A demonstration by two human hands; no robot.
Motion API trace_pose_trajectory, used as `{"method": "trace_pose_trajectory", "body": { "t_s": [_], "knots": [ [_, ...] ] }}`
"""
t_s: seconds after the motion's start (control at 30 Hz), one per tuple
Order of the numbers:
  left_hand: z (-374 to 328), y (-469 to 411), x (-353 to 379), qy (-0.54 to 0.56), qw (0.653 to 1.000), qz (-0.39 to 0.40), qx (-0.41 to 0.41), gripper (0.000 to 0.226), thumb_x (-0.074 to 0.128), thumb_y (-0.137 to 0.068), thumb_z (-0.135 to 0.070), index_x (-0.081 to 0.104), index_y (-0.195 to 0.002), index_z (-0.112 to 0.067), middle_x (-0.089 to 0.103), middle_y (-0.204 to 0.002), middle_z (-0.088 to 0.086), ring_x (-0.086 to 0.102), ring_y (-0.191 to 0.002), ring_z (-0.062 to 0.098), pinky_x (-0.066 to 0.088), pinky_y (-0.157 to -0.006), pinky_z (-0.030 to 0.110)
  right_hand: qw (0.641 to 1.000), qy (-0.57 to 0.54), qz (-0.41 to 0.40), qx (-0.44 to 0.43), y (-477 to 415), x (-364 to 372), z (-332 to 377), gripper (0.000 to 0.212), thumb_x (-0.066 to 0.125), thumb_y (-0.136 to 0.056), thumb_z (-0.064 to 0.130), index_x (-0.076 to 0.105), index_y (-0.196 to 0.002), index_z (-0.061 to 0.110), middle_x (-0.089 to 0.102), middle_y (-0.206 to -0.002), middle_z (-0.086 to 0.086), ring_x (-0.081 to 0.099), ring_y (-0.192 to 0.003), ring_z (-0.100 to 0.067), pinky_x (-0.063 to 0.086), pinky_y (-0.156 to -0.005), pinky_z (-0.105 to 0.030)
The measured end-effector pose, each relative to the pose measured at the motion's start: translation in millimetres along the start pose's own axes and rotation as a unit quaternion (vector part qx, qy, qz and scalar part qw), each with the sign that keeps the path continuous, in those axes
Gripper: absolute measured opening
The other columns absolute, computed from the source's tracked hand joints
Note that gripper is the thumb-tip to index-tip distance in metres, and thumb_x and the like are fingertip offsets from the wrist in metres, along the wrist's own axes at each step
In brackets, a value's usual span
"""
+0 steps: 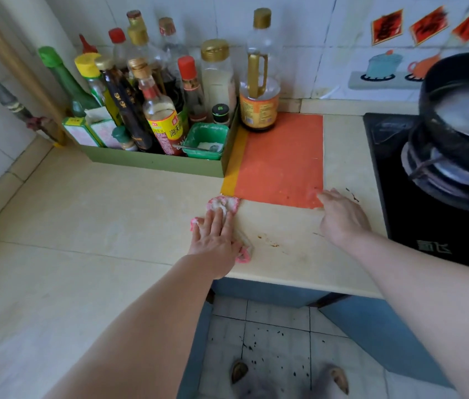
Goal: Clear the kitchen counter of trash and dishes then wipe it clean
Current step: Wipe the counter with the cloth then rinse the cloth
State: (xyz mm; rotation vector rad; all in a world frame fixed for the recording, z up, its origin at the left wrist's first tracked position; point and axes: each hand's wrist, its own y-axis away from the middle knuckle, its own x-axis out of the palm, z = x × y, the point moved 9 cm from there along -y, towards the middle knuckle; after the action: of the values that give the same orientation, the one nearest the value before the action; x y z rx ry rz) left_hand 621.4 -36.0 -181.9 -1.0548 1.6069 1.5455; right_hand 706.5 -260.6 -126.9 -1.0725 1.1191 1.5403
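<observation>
Left hand (215, 234) lies flat, palm down, fingers nearly straight and slightly spread, pressing on the pink cloth (224, 205); it grips nothing, only pins the cloth against the bench (83, 214). Cloth shows beyond the fingertips on the far side and again as a crumpled edge by the wrist on the near right. Cloth looks thin, soft and limp, probably damp (judgement only): it should bunch and slide easily under a flat palm, so pressure from the whole hand suits it better than a pinch; to lift it, gathering it at the middle would serve. Right hand (342, 214) is loosely open, fingers bent downward, fingertips touching the near right corner of the orange mat (279, 159); whether it pinches that corner or merely rests on it, cannot tell. Mat appears thin, flexible and light, best lifted from a corner. Between the two hands, brownish stains (267, 240) remain on the bench near its front edge. Further out: a green tray (155, 162) of sauce bottles at far left, a tall oil bottle (260, 76) standing at the mat's far edge, stove (429, 249) with a dark pot (463, 110) at right.
</observation>
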Motion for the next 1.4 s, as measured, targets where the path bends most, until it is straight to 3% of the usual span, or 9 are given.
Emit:
{"method": "trace_pose_trajectory", "body": {
  "t_s": [0.23, 0.4, 0.63, 0.9, 1.17, 1.3, 1.4],
  "knots": [
    [-75.1, -6.7, 1.7, -0.033, 0.998, 0.002, 0.050, 0.065, 0.014, -0.103, -0.042, -0.023, -0.150, -0.018, -0.026, -0.159, 0.006, -0.027, -0.145, 0.025, -0.013, -0.119, 0.048, 0.998, 0.026, -0.020, 0.062, 31.1, -16.2, -76.8, 0.047, 0.045, -0.083, -0.006, 0.045, -0.128, 0.008, 0.044, -0.136, -0.006, 0.042, -0.126, -0.025, 0.038, -0.096, -0.036],
    [-138.1, -5.7, 7.7, -0.051, 0.994, 0.006, 0.101, 0.066, 0.015, -0.103, -0.045, -0.024, -0.150, -0.018, -0.026, -0.159, 0.006, -0.027, -0.145, 0.025, -0.012, -0.119, 0.047, 0.999, -0.003, -0.012, 0.051, 42.6, -17.2, -104.5, 0.056, 0.040, -0.086, -0.006, 0.036, -0.141, 0.007, 0.031, -0.151, -0.007, 0.033, -0.137, -0.025, 0.034, -0.109, -0.036],
    [-226.8, -0.4, 23.1, -0.081, 0.983, 0.019, 0.162, 0.069, 0.015, -0.103, -0.046, -0.028, -0.147, -0.016, -0.030, -0.156, 0.008, -0.029, -0.143, 0.026, -0.013, -0.118, 0.047, 0.996, -0.073, 0.018, 0.046, 56.2, -11.7, -132.0, 0.067, 0.039, -0.085, -0.007, 0.029, -0.148, 0.012, 0.020, -0.158, 0.000, 0.034, -0.139, -0.021, 0.035, -0.109, -0.033],
    [-262.1, -18.1, 14.7, -0.132, 0.970, 0.027, 0.204, 0.069, 0.019, -0.103, -0.047, -0.022, -0.150, -0.019, -0.023, -0.160, 0.007, -0.022, -0.147, 0.024, -0.007, -0.121, 0.046, 0.993, -0.110, -0.015, 0.043, 54.8, -17.1, -140.2, 0.068, 0.042, -0.085, -0.008, 0.032, -0.147, 0.016, 0.026, -0.156, 0.004, 0.037, -0.138, -0.019, 0.038, -0.108, -0.037],
    [-269.3, -92.2, -24.6, -0.141, 0.964, -0.006, 0.226, 0.060, 0.020, -0.104, -0.042, -0.011, -0.154, -0.027, -0.015, -0.162, -0.001, -0.017, -0.148, 0.017, -0.007, -0.120, 0.045, 0.998, -0.050, -0.033, 0.029, 43.3, -16.5, -145.5, 0.057, 0.042, -0.088, -0.004, 0.043, -0.141, 0.016, 0.038, -0.147, 0.006, 0.040, -0.129, -0.018, 0.038, -0.104, -0.031],
    [-270.8, -132.8, -47.8, -0.141, 0.957, -0.013, 0.252, 0.058, 0.022, -0.104, -0.040, -0.007, -0.154, -0.031, -0.013, -0.162, -0.002, -0.013, -0.149, 0.017, -0.006, -0.120, 0.045, 0.999, 0.005, -0.042, 0.026, 32.0, -14.8, -146.1, 0.052, 0.047, -0.083, -0.003, 0.057, -0.132, 0.015, 0.050, -0.139, 0.006, 0.046, -0.123, -0.021, 0.044, -0.095, -0.035],
    [-270.8, -162.3, -60.4, -0.131, 0.957, -0.012, 0.260, 0.056, 0.021, -0.105, -0.039, -0.007, -0.153, -0.033, -0.014, -0.162, -0.003, -0.015, -0.149, 0.017, -0.006, -0.120, 0.045, 0.995, 0.023, -0.095, 0.032, 26.9, -16.9, -146.1, 0.046, 0.065, -0.065, -0.008, 0.073, -0.104, 0.014, 0.069, -0.112, 0.003, 0.062, -0.097, -0.026, 0.052, -0.070, -0.036]
  ]
}}
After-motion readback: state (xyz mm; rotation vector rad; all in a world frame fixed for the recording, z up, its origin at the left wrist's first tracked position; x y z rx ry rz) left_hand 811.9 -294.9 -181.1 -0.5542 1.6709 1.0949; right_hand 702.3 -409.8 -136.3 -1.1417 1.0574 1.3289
